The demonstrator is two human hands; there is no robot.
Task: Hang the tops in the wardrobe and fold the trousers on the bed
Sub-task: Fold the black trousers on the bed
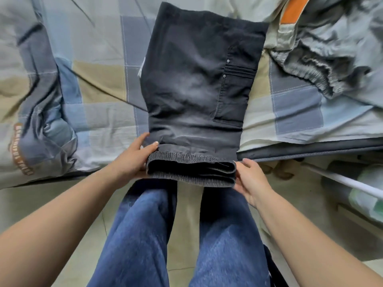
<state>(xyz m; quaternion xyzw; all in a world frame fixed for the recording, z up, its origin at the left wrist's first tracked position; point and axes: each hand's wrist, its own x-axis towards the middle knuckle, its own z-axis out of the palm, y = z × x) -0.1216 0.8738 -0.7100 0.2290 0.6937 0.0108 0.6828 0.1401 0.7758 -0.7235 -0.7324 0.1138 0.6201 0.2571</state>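
folded trousers (196,96) between both hands' grip

You had soft, even daylight without glare; shadows stayed faint. The wide lens bent the edges, and the corners looked smeared, the centre sharper.

Only one view on my feed: head cam, worn, wide-angle, edges bowed. It looks forward and steeply down from above the bed (99,83) edge, close in. Both forearms enter from the bottom corners, left hand (134,160) and right hand (250,181) near mid-frame either side of the black trousers (194,96). The wearer's own legs in blue jeans (180,241) fill bottom centre, floor (68,216) beside them. Top of frame reaches across the checked bedding. No second view, so no overlap.
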